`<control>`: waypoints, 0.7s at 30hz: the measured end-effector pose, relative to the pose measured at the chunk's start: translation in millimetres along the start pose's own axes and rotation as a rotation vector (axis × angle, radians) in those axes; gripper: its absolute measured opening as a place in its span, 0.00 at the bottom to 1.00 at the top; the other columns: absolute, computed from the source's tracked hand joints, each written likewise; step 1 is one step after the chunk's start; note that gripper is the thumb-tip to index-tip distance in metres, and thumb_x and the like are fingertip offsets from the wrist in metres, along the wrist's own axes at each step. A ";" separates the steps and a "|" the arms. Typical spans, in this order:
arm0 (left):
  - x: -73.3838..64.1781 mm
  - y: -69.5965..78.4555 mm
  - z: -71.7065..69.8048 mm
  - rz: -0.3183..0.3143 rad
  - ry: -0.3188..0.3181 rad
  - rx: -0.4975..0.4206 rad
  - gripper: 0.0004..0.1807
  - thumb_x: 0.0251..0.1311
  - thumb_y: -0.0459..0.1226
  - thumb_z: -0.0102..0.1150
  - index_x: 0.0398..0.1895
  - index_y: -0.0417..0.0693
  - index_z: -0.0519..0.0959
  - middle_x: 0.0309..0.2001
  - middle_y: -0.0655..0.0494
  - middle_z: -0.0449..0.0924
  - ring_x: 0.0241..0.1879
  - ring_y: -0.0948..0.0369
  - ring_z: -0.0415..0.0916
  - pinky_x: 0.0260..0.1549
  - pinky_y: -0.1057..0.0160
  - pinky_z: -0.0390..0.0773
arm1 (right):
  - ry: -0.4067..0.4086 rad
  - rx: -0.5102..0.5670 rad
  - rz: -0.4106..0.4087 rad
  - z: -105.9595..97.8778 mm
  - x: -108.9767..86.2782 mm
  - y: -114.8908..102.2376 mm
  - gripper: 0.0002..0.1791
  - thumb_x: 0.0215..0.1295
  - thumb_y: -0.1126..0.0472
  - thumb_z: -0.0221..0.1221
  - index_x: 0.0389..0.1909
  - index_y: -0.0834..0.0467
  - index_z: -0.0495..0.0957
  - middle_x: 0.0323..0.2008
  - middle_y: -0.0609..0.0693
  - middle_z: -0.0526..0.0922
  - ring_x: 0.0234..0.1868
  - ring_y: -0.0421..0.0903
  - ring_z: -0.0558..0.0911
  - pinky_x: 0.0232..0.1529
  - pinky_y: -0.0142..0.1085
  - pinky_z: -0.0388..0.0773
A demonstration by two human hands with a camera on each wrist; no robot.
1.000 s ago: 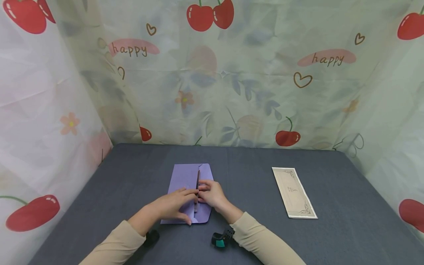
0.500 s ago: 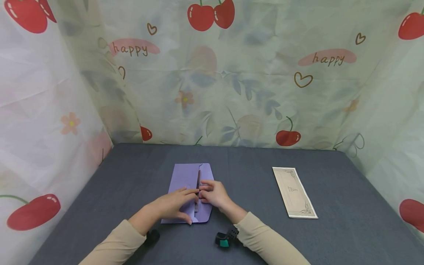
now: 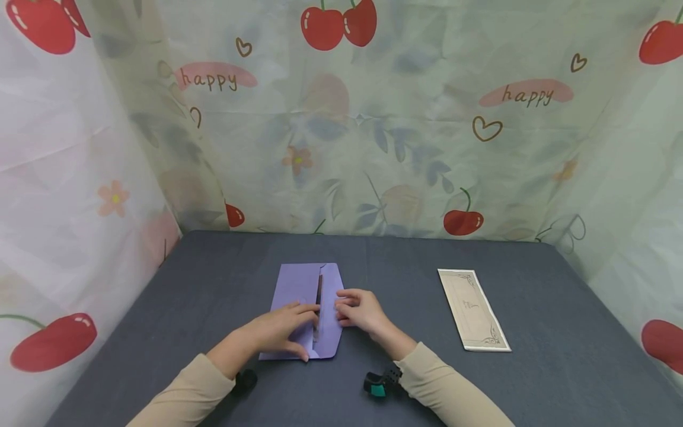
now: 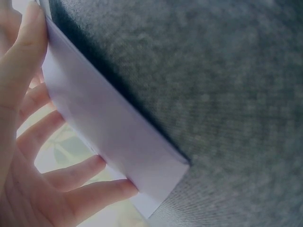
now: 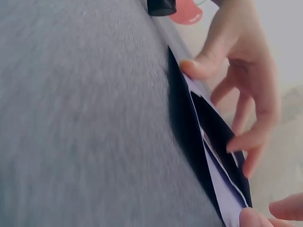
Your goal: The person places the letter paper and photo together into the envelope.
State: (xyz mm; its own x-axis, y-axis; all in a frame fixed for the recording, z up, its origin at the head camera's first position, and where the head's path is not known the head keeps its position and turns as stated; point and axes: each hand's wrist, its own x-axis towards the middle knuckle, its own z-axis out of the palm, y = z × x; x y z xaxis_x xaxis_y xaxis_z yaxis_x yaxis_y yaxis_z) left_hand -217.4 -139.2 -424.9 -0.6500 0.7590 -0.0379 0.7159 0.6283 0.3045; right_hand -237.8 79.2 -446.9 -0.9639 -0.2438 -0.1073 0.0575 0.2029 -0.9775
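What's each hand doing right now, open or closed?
Left hand: open, resting on the flat purple paper envelope.
Right hand: at the edge of the envelope's purple flap; cannot tell whether it pinches it.

Both sleeves are beige; a black strap with a teal patch sits by the right cuff, a black piece by the left cuff.
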 end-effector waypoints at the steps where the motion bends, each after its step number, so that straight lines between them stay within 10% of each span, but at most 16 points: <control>1: 0.1 0.0 -0.1 0.001 0.000 -0.002 0.30 0.45 0.54 0.66 0.48 0.49 0.71 0.66 0.46 0.65 0.65 0.45 0.63 0.64 0.44 0.63 | 0.007 -0.004 0.003 -3.4 -1.0 0.0 0.20 0.63 0.68 0.56 0.55 0.70 0.71 0.44 0.67 0.81 0.31 0.42 0.83 0.33 0.38 0.84; 21: -2.6 0.1 -0.4 0.019 0.023 0.009 0.30 0.45 0.54 0.66 0.47 0.49 0.71 0.65 0.45 0.66 0.64 0.44 0.64 0.64 0.44 0.63 | 0.137 -0.178 0.021 -104.4 -27.5 12.4 0.19 0.63 0.64 0.56 0.53 0.70 0.72 0.42 0.65 0.82 0.33 0.41 0.83 0.33 0.34 0.84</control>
State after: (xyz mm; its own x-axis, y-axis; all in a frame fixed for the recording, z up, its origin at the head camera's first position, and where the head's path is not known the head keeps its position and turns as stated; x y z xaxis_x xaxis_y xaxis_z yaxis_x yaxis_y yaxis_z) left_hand -215.7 -141.2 -424.3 -0.6419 0.7667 -0.0104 0.7302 0.6154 0.2968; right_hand -237.8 187.5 -437.1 -0.9899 -0.1096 -0.0895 0.0425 0.3733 -0.9268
